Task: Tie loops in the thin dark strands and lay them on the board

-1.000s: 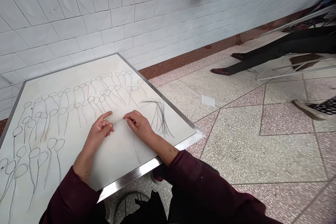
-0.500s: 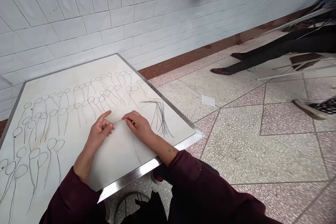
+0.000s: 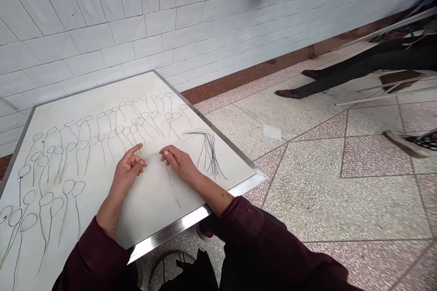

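Between my hands a thin dark wire point(image 3: 173, 187) is held above the white table point(image 3: 150, 218). My left hand point(image 3: 127, 172) pinches one end between thumb and a finger, with the index finger stretched out. My right hand point(image 3: 178, 163) pinches the wire farther along, and its long tail hangs down toward the table's front edge. A short arc of wire bridges the gap between the hands. To the right lies a bundle of loose wires point(image 3: 212, 154), bent at the top. Rows of wires with looped ends point(image 3: 71, 146) spread over the left and far parts of the table.
A metal trim point(image 3: 177, 223) borders the table. White tiled wall point(image 3: 143, 27) rises behind it. On the right, another person's legs point(image 3: 358, 66) stretch over the speckled floor, and a shoe point(image 3: 408, 143) shows nearer. A white scrap point(image 3: 272, 132) lies on the floor.
The gap between my hands has widened slightly, and the wire's hanging tail has swung a little left. Both hands keep their pinch.
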`<state>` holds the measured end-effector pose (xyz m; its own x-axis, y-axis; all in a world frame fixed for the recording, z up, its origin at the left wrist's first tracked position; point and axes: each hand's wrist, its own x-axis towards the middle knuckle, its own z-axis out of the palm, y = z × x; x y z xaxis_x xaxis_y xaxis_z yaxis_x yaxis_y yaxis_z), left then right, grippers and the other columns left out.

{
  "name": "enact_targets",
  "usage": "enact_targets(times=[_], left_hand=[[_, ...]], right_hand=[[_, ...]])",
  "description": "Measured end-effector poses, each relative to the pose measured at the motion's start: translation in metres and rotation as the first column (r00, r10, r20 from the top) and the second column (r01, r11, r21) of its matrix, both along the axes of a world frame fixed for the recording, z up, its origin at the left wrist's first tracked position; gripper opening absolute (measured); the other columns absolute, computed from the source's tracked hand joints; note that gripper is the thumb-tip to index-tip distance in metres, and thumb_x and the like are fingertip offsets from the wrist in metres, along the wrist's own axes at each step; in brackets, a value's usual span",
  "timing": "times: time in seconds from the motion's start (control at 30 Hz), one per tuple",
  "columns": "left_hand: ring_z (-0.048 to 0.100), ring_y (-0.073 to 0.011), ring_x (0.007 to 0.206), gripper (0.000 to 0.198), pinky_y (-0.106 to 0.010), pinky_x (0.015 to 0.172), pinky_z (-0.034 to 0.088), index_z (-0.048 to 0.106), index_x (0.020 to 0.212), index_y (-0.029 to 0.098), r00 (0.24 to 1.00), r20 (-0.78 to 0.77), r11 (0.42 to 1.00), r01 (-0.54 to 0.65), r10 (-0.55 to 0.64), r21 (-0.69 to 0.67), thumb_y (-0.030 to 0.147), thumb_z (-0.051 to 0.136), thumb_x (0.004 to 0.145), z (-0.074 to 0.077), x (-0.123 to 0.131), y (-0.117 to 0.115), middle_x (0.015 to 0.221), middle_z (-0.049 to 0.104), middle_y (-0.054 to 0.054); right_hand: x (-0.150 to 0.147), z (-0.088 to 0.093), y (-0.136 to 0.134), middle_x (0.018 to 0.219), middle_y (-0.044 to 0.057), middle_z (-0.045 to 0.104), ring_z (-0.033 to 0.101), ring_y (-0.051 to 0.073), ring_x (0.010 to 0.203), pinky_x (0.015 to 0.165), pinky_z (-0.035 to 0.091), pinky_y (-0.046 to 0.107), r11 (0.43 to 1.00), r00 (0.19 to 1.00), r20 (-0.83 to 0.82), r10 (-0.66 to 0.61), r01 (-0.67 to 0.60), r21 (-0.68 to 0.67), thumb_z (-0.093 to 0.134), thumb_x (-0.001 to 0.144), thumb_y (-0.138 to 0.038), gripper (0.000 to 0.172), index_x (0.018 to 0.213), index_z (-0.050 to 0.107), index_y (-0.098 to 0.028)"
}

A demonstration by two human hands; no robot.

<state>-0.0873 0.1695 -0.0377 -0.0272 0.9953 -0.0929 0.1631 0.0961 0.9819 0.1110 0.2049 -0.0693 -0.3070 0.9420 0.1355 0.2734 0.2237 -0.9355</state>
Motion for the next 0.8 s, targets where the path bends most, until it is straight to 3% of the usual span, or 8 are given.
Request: enact_targets(times=[0.23, 0.37, 0.5, 0.67, 0.8], left_hand=[[0.055, -0.0144, 0.069, 0.054, -0.027, 0.063, 0.044, 0.053, 0.131, 0.024, 0.999, 0.008, 0.999, -0.041, 0.041, 0.004, 0.035, 0.064, 0.079, 0.005, 0.004, -0.001, 0.077, 0.06, 0.0], [0.055, -0.0145, 0.068, 0.056, -0.029, 0.065, 0.045, 0.05, 0.134, 0.023, 1.0, 0.015, 1.0, -0.001, 0.001, -0.006, 0.041, 0.062, 0.082, 0.006, 0.005, -0.002, 0.082, 0.064, -0.002], [0.057, -0.0156, 0.071, 0.059, -0.03, 0.067, 0.046, 0.048, 0.136, 0.023, 1.0, 0.005, 1.0, 0.007, -0.006, -0.009, 0.043, 0.062, 0.082, 0.004, 0.003, -0.001, 0.087, 0.066, -0.004], [0.057, -0.0157, 0.072, 0.057, -0.03, 0.068, 0.046, 0.049, 0.135, 0.024, 0.999, -0.029, 0.999, 0.025, -0.025, -0.023, 0.042, 0.062, 0.083, 0.002, 0.0, 0.0, 0.087, 0.066, -0.004], [0.057, -0.0156, 0.072, 0.056, -0.03, 0.067, 0.046, 0.05, 0.134, 0.023, 0.998, -0.05, 0.999, 0.031, -0.032, -0.036, 0.041, 0.063, 0.082, 0.007, 0.001, -0.001, 0.088, 0.066, -0.005]], right_hand=[[-0.003, 0.007, -0.007, 0.076, -0.001, 0.064, 0.051, 0.01, 0.055, 0.051, 0.044, 0.022, 0.992, 0.998, -0.067, 0.008, -0.016, -0.123, 0.05, 0.089, -0.032, 0.016, 0.096, 0.06, -0.021], [0.001, 0.011, -0.004, 0.073, -0.001, 0.062, 0.051, 0.01, 0.054, 0.043, 0.042, 0.019, 0.988, 0.993, -0.106, -0.057, 0.041, -0.148, 0.052, 0.087, -0.035, 0.016, 0.091, 0.06, -0.022], [0.026, 0.015, 0.011, 0.072, -0.001, 0.061, 0.051, 0.011, 0.054, 0.042, 0.041, 0.02, 0.981, 0.98, -0.099, -0.174, 0.163, -0.108, 0.052, 0.085, -0.035, 0.016, 0.092, 0.059, -0.022], [0.074, 0.014, 0.033, 0.073, -0.001, 0.065, 0.052, 0.011, 0.053, 0.048, 0.04, 0.022, 0.913, 0.915, 0.058, -0.399, 0.403, -0.062, 0.05, 0.086, -0.032, 0.015, 0.091, 0.059, -0.021], [0.097, 0.011, 0.042, 0.073, 0.0, 0.068, 0.054, 0.013, 0.058, 0.057, 0.039, 0.025, 0.879, 0.839, 0.272, -0.471, 0.474, 0.057, 0.049, 0.087, -0.027, 0.014, 0.087, 0.062, -0.02]])
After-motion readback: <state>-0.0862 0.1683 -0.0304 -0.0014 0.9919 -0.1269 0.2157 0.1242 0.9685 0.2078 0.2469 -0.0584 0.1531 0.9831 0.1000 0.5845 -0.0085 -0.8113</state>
